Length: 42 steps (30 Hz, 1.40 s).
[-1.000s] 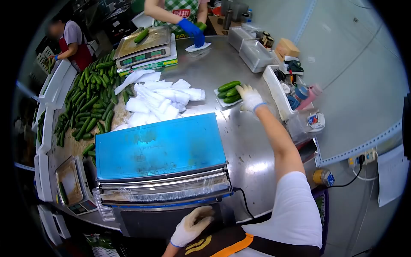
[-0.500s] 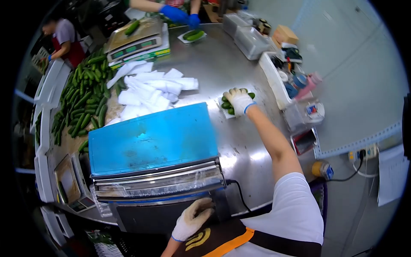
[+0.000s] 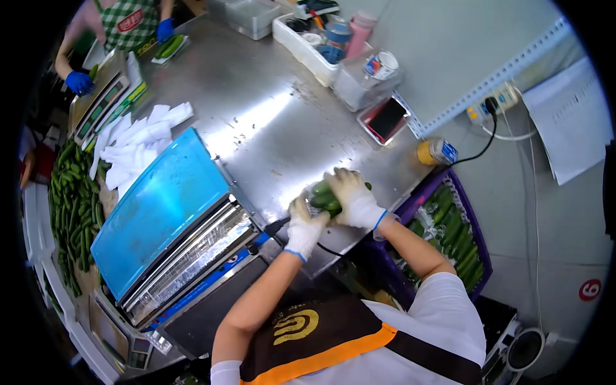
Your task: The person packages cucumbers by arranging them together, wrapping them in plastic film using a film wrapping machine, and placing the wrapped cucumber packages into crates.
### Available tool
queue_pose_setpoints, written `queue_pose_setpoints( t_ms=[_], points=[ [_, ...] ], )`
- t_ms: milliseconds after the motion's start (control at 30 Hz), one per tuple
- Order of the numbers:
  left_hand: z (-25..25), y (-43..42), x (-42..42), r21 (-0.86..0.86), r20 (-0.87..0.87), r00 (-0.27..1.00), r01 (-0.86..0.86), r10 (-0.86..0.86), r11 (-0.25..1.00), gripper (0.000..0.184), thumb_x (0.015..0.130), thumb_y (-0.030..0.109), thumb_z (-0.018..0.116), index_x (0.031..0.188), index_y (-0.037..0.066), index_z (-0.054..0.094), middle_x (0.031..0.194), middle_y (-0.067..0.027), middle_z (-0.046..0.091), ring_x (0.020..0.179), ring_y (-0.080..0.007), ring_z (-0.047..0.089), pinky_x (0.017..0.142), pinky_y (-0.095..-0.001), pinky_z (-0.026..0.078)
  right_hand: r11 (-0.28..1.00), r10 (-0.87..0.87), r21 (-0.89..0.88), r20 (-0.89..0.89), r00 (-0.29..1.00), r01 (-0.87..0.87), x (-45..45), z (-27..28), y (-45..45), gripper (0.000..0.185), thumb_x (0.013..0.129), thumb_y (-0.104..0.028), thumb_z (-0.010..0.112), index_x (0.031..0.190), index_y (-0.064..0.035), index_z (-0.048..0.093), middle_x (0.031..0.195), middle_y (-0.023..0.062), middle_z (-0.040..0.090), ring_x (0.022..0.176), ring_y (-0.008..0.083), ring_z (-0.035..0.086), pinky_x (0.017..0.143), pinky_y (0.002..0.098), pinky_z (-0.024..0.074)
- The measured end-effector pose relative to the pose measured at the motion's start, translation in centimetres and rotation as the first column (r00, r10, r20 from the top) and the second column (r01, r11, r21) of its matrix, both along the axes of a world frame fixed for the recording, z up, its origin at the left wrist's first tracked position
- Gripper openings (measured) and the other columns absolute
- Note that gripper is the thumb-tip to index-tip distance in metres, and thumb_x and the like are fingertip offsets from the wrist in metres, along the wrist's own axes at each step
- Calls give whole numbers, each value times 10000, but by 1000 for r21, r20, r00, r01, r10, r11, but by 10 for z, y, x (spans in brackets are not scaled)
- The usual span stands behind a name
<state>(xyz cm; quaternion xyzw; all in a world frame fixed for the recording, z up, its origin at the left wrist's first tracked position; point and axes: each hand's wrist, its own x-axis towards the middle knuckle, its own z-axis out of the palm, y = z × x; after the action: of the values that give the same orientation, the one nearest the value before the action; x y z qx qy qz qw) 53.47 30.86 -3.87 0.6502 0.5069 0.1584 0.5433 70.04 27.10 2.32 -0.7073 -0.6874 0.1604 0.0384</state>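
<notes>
A small group of green cucumbers [image 3: 325,199] lies between my two gloved hands near the front edge of the steel table. My left hand [image 3: 304,224] closes on its left side, thumb and fingers bent against the cucumbers. From above and the right, my right hand [image 3: 350,197] wraps over the same group. The hands hide much of the cucumbers, and I cannot make out what is under them. Just left of my left hand is the wrapping machine [image 3: 186,256] with its blue cover [image 3: 160,208].
A purple crate [image 3: 486,273] of wrapped cucumbers stands below the table on the right. Loose cucumbers [image 3: 70,212] and white sheets [image 3: 144,141] lie left. A phone [image 3: 388,120] and a yellow-lidded jar [image 3: 436,152] sit right. Across the table, a co-worker's blue-gloved hand [image 3: 79,83] is by a scale [image 3: 102,106].
My view has turned right. My right hand has brought the cucumbers toward me across the table, and my left hand has left the wrapping machine's front and joined it on them.
</notes>
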Motion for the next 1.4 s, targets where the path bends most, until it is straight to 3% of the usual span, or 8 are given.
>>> queue_pose_setpoints(
  t_ms=[133, 200, 567, 833, 900, 1033, 1167, 1400],
  points=[
    [-2, 7, 26, -65, -67, 998, -27, 22, 998, 1041, 664, 304, 810, 1484, 36, 228, 1356, -310, 349, 1225, -451, 445, 1038, -437, 428, 719, -566, 56, -531, 630, 693, 61, -17, -33, 877, 748, -402, 765, 1427, 12, 396, 1415, 304, 432, 1331, 396, 423, 1119, 420, 327],
    [2, 6, 30, -52, -80, 997, 5, -9, 999, 1090, 650, 373, 830, 1496, 44, 228, 1363, -316, 356, 1236, -438, 453, 1046, -424, 424, 602, -512, -23, -778, 364, 798, 94, -74, -42, 655, 901, -402, 631, 1395, -4, 468, 1369, 254, 521, 1271, 329, 515, 1077, 359, 376],
    [22, 6, 33, -19, -125, 992, 21, -23, 1000, 946, 659, 497, 816, 1410, 55, 445, 1316, -316, 399, 1164, -421, 524, 1010, -408, 455, 700, -540, -194, -773, 332, 688, 61, -86, -44, 581, 937, -433, 590, 1319, 3, 552, 1238, 180, 627, 1179, 243, 569, 1022, 325, 408],
    [143, 53, -46, 379, 106, 990, -124, 91, 917, 834, 719, 396, 810, 1394, 43, 469, 1346, -279, 391, 1200, -384, 505, 1046, -416, 425, 780, -184, 119, -895, 407, 614, -9, 60, 21, 466, 1000, -299, 555, 1340, 17, 509, 1174, 97, 616, 1098, 158, 546, 980, 279, 415],
    [161, 68, -90, 440, 160, 973, -223, 169, 870, 805, 738, 370, 802, 1395, 47, 470, 1346, -280, 402, 1214, -386, 491, 1049, -418, 418, 813, -60, 298, -811, 582, 501, -50, 89, 47, 451, 1003, -299, 546, 1338, 1, 515, 1151, 150, 633, 1077, 179, 566, 962, 299, 432],
    [184, 90, -192, 328, 127, 917, -399, 379, 856, 760, 810, 515, 688, 1403, 89, 476, 1397, -285, 392, 1263, -413, 469, 1074, -434, 384, 911, -19, 265, -737, 676, 315, -139, 97, 106, 526, 986, -392, 539, 1349, -13, 508, 1214, 249, 615, 1161, 296, 585, 996, 344, 426],
    [166, 120, -287, 96, 105, 792, -610, 602, 786, 757, 970, 663, 250, 1409, 103, 506, 1435, -214, 463, 1314, -351, 442, 1108, -388, 318, 977, 40, 157, -800, 598, 144, -232, 87, 153, 643, 969, -496, 489, 1396, -17, 460, 1326, 266, 555, 1263, 365, 523, 1052, 377, 392],
    [122, 145, -406, -75, 149, 778, -607, 611, 791, 814, 957, 714, 212, 1427, 113, 494, 1365, -189, 515, 1250, -292, 467, 1061, -415, 359, 1000, 18, 16, -487, 873, -12, -322, 100, 167, 647, 961, -563, 423, 1373, -71, 505, 1282, 256, 579, 1240, 420, 513, 1052, 411, 392]
  ],
)
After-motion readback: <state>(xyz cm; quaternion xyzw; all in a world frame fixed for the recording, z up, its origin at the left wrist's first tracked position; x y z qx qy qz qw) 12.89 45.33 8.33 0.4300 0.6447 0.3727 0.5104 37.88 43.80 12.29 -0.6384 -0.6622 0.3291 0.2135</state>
